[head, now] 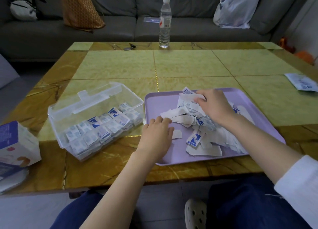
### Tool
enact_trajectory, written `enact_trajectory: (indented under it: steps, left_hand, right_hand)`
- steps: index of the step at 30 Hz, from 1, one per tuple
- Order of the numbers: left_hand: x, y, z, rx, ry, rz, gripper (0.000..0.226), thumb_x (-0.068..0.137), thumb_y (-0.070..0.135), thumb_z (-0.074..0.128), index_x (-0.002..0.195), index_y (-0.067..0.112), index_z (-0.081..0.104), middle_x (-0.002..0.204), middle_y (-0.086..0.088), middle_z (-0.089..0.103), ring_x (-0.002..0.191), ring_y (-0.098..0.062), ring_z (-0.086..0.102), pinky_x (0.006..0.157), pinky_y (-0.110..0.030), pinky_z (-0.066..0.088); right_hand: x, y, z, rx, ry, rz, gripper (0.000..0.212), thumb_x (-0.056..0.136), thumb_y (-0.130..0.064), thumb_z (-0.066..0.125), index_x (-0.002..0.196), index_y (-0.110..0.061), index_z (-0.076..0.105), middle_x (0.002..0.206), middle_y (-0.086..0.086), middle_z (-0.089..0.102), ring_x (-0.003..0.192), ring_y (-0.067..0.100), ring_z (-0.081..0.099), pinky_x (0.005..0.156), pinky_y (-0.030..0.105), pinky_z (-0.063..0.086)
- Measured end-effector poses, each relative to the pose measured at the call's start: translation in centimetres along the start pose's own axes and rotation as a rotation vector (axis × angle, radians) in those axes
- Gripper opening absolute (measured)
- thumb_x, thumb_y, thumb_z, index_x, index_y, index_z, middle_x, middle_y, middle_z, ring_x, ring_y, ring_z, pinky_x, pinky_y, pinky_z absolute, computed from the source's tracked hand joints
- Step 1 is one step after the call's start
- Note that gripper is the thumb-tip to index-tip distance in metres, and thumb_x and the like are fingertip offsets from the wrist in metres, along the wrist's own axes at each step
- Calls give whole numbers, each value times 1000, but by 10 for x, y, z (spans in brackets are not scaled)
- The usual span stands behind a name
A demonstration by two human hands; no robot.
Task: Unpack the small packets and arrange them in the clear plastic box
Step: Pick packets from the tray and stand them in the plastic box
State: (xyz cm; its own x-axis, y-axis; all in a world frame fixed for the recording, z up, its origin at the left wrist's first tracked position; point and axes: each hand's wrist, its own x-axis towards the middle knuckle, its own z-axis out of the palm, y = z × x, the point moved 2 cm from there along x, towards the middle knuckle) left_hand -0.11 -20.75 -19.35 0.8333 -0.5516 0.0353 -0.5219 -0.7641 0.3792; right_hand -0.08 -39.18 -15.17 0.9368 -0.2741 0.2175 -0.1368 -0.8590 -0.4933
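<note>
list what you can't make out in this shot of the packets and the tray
Head view only:
- Print on the packets in the clear plastic box: too small and blurred.
- Whether the right hand pinches a packet: its fingertips are buried in the pile on the purple tray.
- Carton on the table's left: cut off by the frame edge.
- Small dark item at the table's far edge: too small to identify.

A white sleeve (299, 187) with a thick edge is worn on the right arm, which is left bare from there to the right hand (215, 106). The left arm is seen bare to the left hand (157, 136). Dark blue trousers (244, 204) are worn, and a pale clog (195, 213) pierced with round holes.
</note>
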Motion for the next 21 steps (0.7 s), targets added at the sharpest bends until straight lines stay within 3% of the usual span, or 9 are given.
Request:
enact_trajectory:
  steps: [2, 4, 5, 7, 10, 14, 19, 21]
  left_hand:
    - [1, 2, -7, -260, 72, -85, 36, 101, 29, 32, 128, 14, 49, 127, -7, 53, 114, -26, 49, 95, -38, 38]
    - [0, 3, -16, -531, 124, -181, 36, 101, 34, 31, 115, 12, 55, 118, -9, 60, 107, -27, 54, 90, -37, 40]
    - [-1, 3, -20, -649, 135, -224, 36, 100, 38, 29, 107, 15, 56, 112, -10, 62, 103, -27, 56, 88, -38, 40]
    - [-5, 2, -26, -818, 167, -284, 39, 99, 46, 27, 98, 19, 55, 104, -6, 64, 96, -25, 57, 86, -39, 42]
    - [-7, -2, -32, -980, 223, -321, 44, 97, 48, 32, 94, 16, 62, 92, -1, 67, 79, -17, 60, 69, -29, 42]
    - [-8, -10, -36, -1032, 248, -300, 21, 95, 24, 47, 83, 14, 61, 74, 1, 63, 62, -10, 60, 57, -24, 44]
    - [-7, -19, -34, -921, 330, -286, 18, 92, 4, 48, 86, 13, 62, 82, -6, 67, 72, -15, 63, 55, -19, 49]
    - [-6, -22, -33, -870, 368, -276, 15, 90, 2, 47, 90, 6, 61, 84, -12, 66, 75, -22, 65, 58, -25, 53]
  right_hand:
    - [-11, -20, 4, 79, 69, -81, 22, 90, -9, 54, 70, -17, 55, 54, -3, 42, 56, 20, 37, 50, 29, 22]
    - [-23, -37, 13, 138, 117, -184, 7, 91, -13, 57, 94, -11, 63, 69, -5, 55, 62, 18, 48, 54, 26, 29]
    - [-29, -43, 18, 151, 113, -236, 11, 91, -16, 57, 100, -9, 61, 75, -5, 59, 65, 18, 53, 58, 27, 36]
    - [-37, -50, 29, 205, 58, -309, 12, 92, -19, 57, 100, -12, 58, 85, -3, 67, 76, 18, 64, 67, 34, 49]
    - [-46, -51, 38, 233, 20, -399, 11, 89, -18, 61, 100, -15, 59, 96, -2, 70, 89, 16, 67, 73, 39, 54]
    - [-46, -50, 40, 199, -12, -496, 27, 81, -9, 67, 107, -15, 61, 108, -2, 65, 95, 16, 62, 74, 36, 53]
    - [-50, -48, 50, 270, -313, -424, 70, 75, -17, 76, 134, -22, 40, 128, -2, 49, 116, 9, 47, 95, 26, 43]
    - [-55, -52, 51, 392, -396, -323, 70, 78, -23, 75, 135, -23, 34, 127, -6, 49, 114, 5, 49, 95, 18, 41]
